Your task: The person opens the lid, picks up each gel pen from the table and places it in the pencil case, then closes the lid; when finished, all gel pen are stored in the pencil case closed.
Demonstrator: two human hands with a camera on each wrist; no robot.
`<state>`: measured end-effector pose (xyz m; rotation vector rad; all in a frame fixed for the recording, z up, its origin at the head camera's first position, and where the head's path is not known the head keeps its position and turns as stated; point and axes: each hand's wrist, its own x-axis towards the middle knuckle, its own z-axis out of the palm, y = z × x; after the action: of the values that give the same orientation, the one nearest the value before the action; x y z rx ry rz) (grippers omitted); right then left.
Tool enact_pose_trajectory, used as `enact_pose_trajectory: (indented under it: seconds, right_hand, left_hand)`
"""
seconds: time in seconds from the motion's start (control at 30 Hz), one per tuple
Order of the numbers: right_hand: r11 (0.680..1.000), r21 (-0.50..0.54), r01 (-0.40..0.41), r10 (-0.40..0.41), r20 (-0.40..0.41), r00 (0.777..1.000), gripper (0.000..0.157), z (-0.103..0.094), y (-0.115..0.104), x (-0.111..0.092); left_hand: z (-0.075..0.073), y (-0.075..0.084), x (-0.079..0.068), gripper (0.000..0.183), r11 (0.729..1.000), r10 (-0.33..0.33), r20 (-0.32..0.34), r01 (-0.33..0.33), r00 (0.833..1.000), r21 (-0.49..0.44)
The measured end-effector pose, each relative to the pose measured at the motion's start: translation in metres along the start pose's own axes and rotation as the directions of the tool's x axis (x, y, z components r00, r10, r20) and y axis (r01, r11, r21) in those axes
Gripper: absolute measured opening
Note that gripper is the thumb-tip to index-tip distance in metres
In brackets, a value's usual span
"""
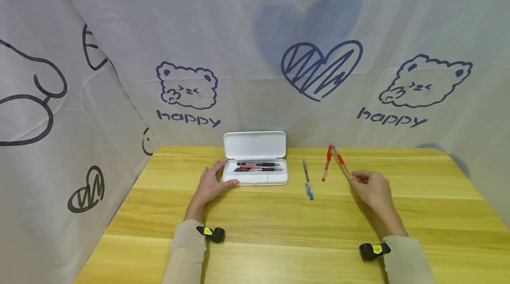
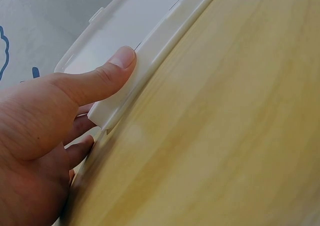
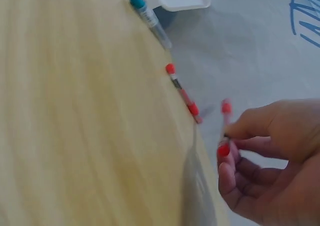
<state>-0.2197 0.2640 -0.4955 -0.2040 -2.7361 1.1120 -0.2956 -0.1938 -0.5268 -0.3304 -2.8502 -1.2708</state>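
Note:
My left hand [image 1: 209,186] holds the left end of a white pencil case [image 1: 247,180], thumb on its front edge and fingers along its side. Inside the case lie black pens [image 1: 259,164] and a pink-and-black one. The left wrist view shows the thumb [image 2: 122,60] pressing the rim. Between thumb and fingers, my right hand [image 1: 374,192] pinches the near end of a red pen [image 1: 340,160]. Its red end stands up from the fingers in the right wrist view, somewhat blurred. Another red pen [image 1: 326,166] lies just left of it on the table.
A blue-capped clear pen [image 1: 308,184] lies between the case and the red pens. The case's lid [image 1: 255,144] stands raised at the back. A printed cloth [image 1: 247,54] hangs behind the far edge of the wooden table [image 1: 295,235].

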Motion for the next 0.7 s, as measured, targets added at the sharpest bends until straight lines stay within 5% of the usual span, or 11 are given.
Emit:
enact_pose_trajectory:
  seconds: [0.23,0.7]
  right_hand:
    - [0.986,0.147,0.074,-0.068,-0.047,0.997,0.026,0.006,-0.008,0.001]
    - [0.949,0.252,0.19,-0.202,0.023,0.979,0.019,0.047,-0.045,0.007]
  left_hand:
    - [0.0,0.001,-0.001,0.088,1.0,-0.004,-0.002,0.004,1.0,-0.006]
    - [0.001,0.0,0.0,0.089,1.0,-0.011,0.001,0.011,1.0,-0.007]
